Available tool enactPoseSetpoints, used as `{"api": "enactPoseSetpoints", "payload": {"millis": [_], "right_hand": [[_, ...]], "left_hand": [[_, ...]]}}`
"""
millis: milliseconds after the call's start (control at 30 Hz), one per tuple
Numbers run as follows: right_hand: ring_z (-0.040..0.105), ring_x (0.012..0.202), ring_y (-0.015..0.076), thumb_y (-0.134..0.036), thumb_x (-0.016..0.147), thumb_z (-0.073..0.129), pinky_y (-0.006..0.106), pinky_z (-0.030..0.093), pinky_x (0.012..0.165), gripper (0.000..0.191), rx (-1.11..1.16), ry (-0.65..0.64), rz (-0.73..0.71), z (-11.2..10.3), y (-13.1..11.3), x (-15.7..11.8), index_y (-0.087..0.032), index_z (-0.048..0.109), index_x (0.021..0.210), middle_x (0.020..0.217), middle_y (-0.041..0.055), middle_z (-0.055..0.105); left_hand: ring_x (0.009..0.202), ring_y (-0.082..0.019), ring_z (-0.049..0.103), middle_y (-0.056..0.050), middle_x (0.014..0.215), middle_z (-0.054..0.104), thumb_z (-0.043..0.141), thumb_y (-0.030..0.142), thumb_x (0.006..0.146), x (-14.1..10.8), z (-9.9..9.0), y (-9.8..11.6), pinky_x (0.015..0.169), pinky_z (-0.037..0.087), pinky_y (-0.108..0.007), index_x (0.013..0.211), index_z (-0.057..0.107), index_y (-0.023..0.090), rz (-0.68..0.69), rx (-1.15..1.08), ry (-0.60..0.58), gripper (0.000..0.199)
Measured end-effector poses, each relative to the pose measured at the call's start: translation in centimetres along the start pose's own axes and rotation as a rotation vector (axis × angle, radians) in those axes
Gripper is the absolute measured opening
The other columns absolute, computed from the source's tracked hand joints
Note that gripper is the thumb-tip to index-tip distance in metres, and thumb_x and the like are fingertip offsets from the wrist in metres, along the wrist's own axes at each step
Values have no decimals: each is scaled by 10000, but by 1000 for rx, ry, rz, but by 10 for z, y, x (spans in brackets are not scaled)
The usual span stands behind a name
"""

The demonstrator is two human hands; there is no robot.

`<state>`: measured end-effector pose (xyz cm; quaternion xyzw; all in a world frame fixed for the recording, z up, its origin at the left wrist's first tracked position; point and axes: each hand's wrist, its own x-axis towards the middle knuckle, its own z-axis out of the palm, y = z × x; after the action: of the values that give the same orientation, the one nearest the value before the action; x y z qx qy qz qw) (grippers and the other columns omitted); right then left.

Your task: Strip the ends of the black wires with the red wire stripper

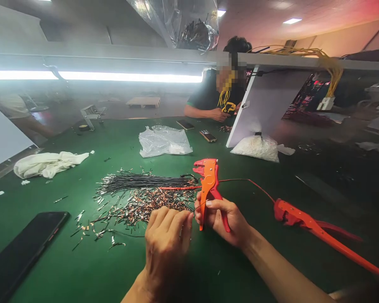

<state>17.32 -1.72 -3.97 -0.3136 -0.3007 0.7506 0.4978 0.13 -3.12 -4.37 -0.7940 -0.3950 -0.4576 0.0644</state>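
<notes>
My right hand (229, 219) is closed around the handles of an orange and red wire stripper (209, 181), which stands upright with its jaws at the top left. Just to its left, my left hand (167, 235) has its fingers pinched together near a thin dark wire. Whether the wire's end is between those fingers is hard to make out. Behind my hands lies a bundle of black wires (148, 181). A heap of short cut pieces and copper-coloured bits (145, 204) spreads in front of the bundle.
A second orange tool (316, 227) lies at the right. A black phone (25, 252) is at the left, near a white cloth (49, 164). Farther back are a plastic bag (164, 142), a filled white bag (255, 148) and a person (208, 99) holding yellow wires. A shelf (177, 59) spans above.
</notes>
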Motion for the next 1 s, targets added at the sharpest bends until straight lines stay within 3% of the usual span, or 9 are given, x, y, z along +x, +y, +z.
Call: {"api": "enactPoseSetpoints", "payload": {"millis": [133,300,533,733,1000], "right_hand": [[603,646,160,-184,736,569,289,480,641,188,70,-28,29,1,6,-2,-155,611,917,768,42,661],[592,646,144,-161,718,595,259,477,621,226,94,-26,53,-1,9,-3,-134,622,941,784,55,672],[589,664,139,-173,703,611,240,465,623,222,59,-18,62,1,9,-1,-133,627,921,780,51,669],[572,647,145,-178,715,619,256,455,623,221,17,-7,94,-1,12,-2,-132,647,930,759,44,664],[601,720,164,-179,714,626,287,475,722,213,-4,-13,129,-3,13,0,-157,658,923,781,37,673]], "left_hand": [[531,-132,455,24,571,554,546,76,891,-6,11,8,571,313,-295,747,572,176,54,-31,-75,177],[454,-107,408,49,530,525,503,66,916,-12,17,12,561,302,-291,713,547,177,49,-69,-83,236],[441,-101,407,55,517,530,514,43,898,-14,17,15,599,310,-299,752,563,168,54,-101,-51,198],[421,-106,399,52,468,498,510,59,890,-12,13,19,595,304,-307,650,527,176,72,-53,-68,267],[414,-97,417,55,468,514,484,79,888,-10,10,22,632,314,-302,645,515,180,44,-21,-77,266]]}}
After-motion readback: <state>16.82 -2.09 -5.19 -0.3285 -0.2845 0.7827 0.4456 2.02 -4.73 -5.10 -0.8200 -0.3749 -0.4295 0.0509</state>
